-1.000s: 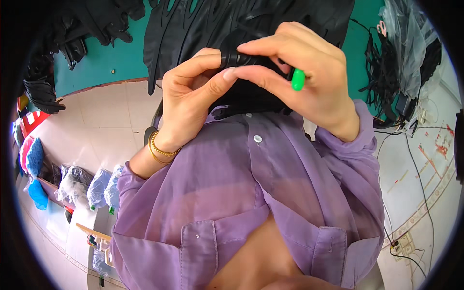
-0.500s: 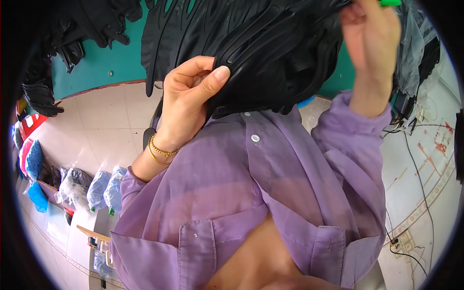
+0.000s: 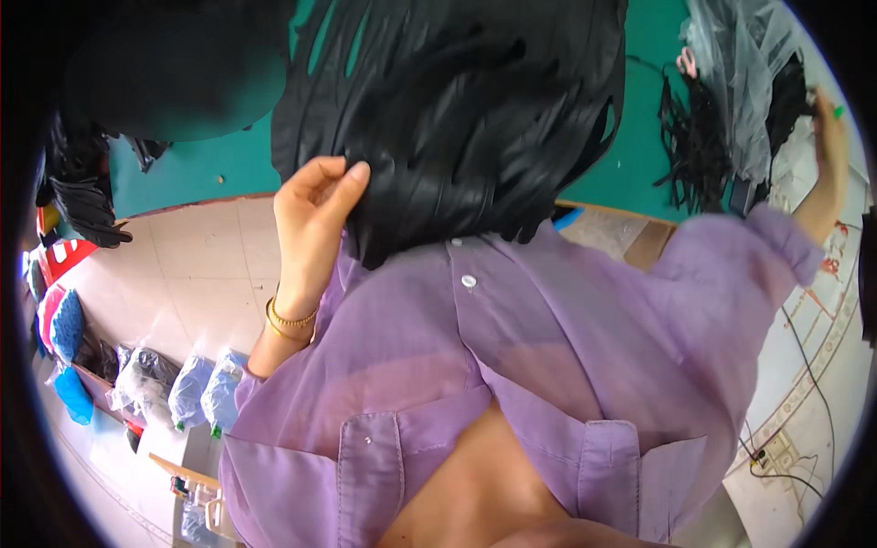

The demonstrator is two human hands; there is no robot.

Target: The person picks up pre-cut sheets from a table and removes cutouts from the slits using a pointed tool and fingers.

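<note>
A floppy black sheet (image 3: 457, 137) with long slits and strips, smooth like rubber or soft leather, hangs over the table edge against my front. My left hand (image 3: 315, 205) is closed on its near left edge, thumb and fingers pinching it. Far out to the right, my right hand (image 3: 829, 151) is off the sheet, beside a bundle of black strips (image 3: 694, 146) and clear plastic film (image 3: 744, 82). A small green thing (image 3: 839, 111) shows at its fingers; the rest of that thing is hidden. The right fingers are seen edge-on.
The green tabletop (image 3: 649, 119) lies under the sheet. More black pieces (image 3: 87, 196) hang at its left edge. A blurred dark round shape (image 3: 174, 78) covers the upper left. Pink-handled scissors (image 3: 686, 62) lie near the plastic. Bagged items (image 3: 219, 388) stand at lower left; cables (image 3: 799, 338) run at right.
My right hand has left the sheet's far end and swung out to the far right. My left hand has shifted slightly left and down with the sheet. A dark round shape has appeared upper left.
</note>
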